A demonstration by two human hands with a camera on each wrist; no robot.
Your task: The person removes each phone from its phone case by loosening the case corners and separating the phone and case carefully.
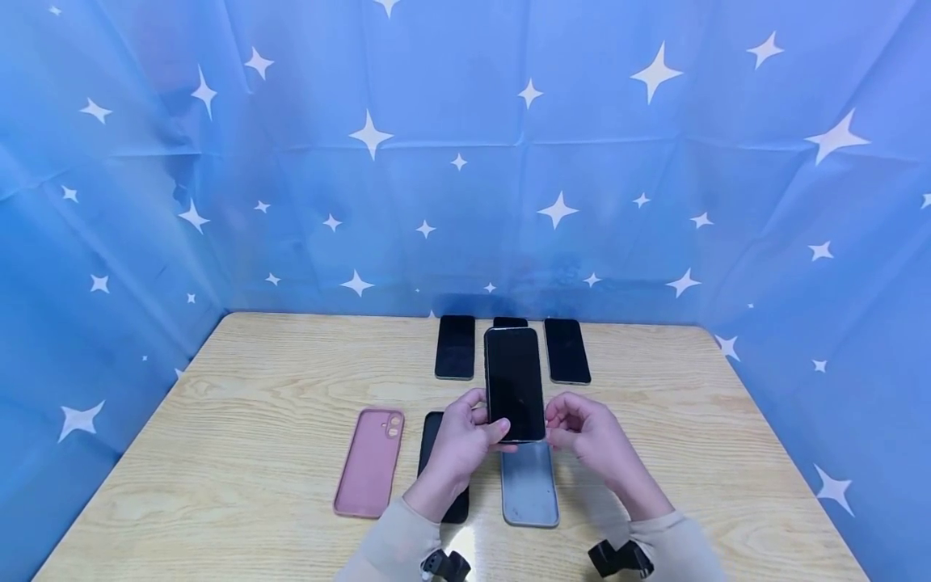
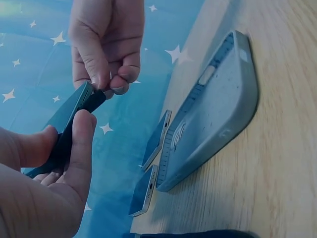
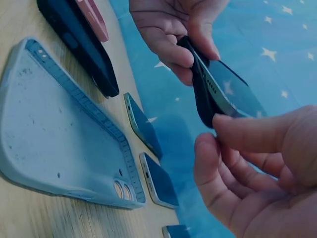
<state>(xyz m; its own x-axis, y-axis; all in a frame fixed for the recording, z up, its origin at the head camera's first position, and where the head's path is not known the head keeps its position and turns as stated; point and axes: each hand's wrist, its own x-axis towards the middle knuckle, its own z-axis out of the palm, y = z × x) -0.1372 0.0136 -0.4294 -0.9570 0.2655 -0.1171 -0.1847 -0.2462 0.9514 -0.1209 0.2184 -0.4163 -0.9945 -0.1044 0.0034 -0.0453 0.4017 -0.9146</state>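
Observation:
A smartphone (image 1: 515,364) with a dark screen is held up over the table, face toward the head camera. My left hand (image 1: 465,435) grips its lower left, thumb over the front and fingers behind. A black phone case (image 3: 202,104) wraps the phone's back; in the right wrist view, its lower edge stands away from the phone at one corner. My right hand (image 1: 591,435) pinches that loose corner between thumb and fingers. Directly below lies a grey-blue phone case (image 1: 529,489), its hollow side up. How the case sits on the phone's far end is hidden.
Left of the grey-blue case lie another black case (image 1: 457,509), partly behind my left forearm, and a pink case (image 1: 368,465). Along the table's back edge lie a left phone (image 1: 456,347), a middle phone (image 1: 511,322), mostly covered, and a right phone (image 1: 567,352). A starry blue curtain (image 1: 465,202) hangs behind.

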